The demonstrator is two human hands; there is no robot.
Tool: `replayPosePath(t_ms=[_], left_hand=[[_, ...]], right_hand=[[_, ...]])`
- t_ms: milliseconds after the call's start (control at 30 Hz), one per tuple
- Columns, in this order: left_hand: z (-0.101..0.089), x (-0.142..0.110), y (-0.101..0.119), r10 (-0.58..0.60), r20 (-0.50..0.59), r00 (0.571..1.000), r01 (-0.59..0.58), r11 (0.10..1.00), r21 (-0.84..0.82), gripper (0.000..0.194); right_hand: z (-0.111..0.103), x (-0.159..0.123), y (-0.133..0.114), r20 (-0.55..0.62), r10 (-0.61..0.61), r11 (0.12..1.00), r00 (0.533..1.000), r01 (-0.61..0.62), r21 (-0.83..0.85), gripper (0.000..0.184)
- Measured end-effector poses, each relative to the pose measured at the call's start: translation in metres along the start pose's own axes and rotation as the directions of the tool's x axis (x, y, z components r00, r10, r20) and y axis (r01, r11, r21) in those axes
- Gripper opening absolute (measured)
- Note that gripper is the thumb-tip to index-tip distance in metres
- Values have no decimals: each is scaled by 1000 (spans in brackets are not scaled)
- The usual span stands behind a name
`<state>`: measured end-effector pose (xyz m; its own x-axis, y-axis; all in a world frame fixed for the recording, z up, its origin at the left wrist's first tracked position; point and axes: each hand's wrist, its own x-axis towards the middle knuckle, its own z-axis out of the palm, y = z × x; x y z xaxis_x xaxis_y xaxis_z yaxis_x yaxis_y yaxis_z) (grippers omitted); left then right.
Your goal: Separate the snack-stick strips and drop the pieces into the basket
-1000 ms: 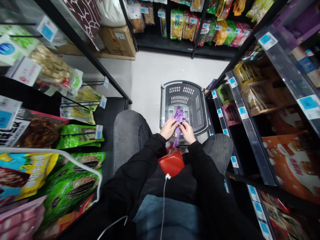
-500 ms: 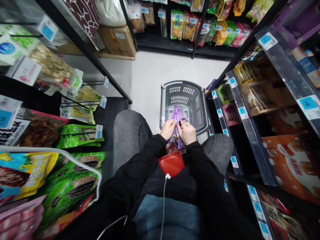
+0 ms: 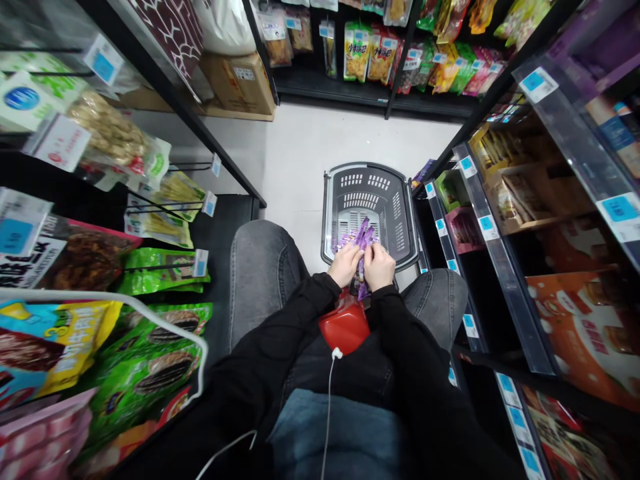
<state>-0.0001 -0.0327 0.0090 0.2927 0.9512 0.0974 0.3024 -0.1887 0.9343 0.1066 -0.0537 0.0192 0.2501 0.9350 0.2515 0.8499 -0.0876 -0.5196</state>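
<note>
Through the head view I see a dark gray shopping basket (image 3: 361,181) on the floor, its slotted walls and bottom showing. Over its near side are purple packets (image 3: 364,233), shiny and crumpled, which the left hand (image 3: 346,264) and right hand (image 3: 379,267) pinch between closed fingers. I make out "3" on a yellow-and-blue bag (image 3: 65,343); blue-marked price tags (image 3: 488,227) line the shelves. A red case (image 3: 345,325) sits below the hands.

The left hand (image 3: 346,265) and right hand (image 3: 379,267) meet before the body, fingers bent inward and nearly touching, each in a closed pinching grip. Both black-sleeved forearms angle forward and inward; the knees, in grey jeans, spread wide.
</note>
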Motion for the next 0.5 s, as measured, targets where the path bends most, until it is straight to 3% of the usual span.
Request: replayPosePath(t_ms=[167,300,400,500], left_hand=[[0,-1,3,35,52,998,-37,999,38,31],[1,0,2,0,31,1000,-1,1000,9,29],[2,3,0,-57,-4,998,56,991,-123,31],[3,6,-2,-184,19,983,179,924,-339,31]], right_hand=[[-4,3,4,15,105,984,994,-106,146,33],[0,2,7,-1,138,964,990,-134,229,34],[5,0,8,-11,57,976,998,-54,209,35],[9,-2,10,-3,-67,987,998,67,148,34]])
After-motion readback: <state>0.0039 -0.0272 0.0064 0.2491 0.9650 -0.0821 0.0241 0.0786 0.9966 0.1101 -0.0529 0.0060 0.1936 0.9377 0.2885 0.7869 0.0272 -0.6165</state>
